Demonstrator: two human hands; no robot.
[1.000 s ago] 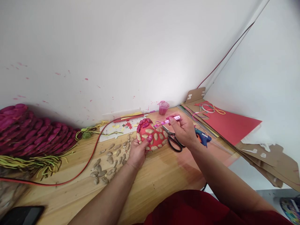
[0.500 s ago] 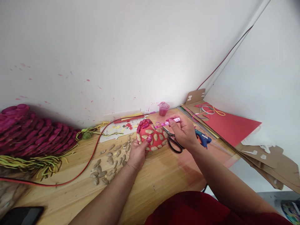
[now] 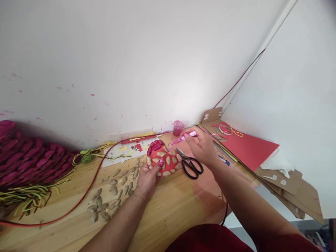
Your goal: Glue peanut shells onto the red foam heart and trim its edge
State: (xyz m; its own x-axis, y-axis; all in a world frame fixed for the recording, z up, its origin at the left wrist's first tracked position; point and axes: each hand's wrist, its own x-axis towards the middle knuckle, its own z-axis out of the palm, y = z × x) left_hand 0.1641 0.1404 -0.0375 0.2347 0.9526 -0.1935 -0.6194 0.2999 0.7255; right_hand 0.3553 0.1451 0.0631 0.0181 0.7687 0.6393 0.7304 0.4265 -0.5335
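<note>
My left hand [image 3: 148, 177] grips the near left edge of a red rounded piece [image 3: 159, 159] studded with peanuts, thumb on top. The peanuts along its upper left are wet with magenta paint [image 3: 155, 146]; the others are bare tan shells. In my right hand [image 3: 201, 144] is a slim paintbrush [image 3: 183, 138] with a white, pink-stained handle, its pink tip pointing left, a little off the piece. Close behind the brush stands a clear plastic cup [image 3: 178, 128] of pink liquid. Black-handled scissors [image 3: 191, 167] lie open on the table below my right hand.
Loose peanuts [image 3: 114, 189] are scattered left of my left hand. A red cable [image 3: 97, 176] crosses the table [image 3: 168, 217]. Magenta-painted peanut work [image 3: 36, 159] and yarn [image 3: 86, 159] lie at left. Red paper [image 3: 249, 145] and cardboard [image 3: 291, 183] lie at right.
The brush has come away from the red piece, and a gap shows between them. The scissors show more fully, and the blue tool is mostly behind my right arm. The view has shifted.
</note>
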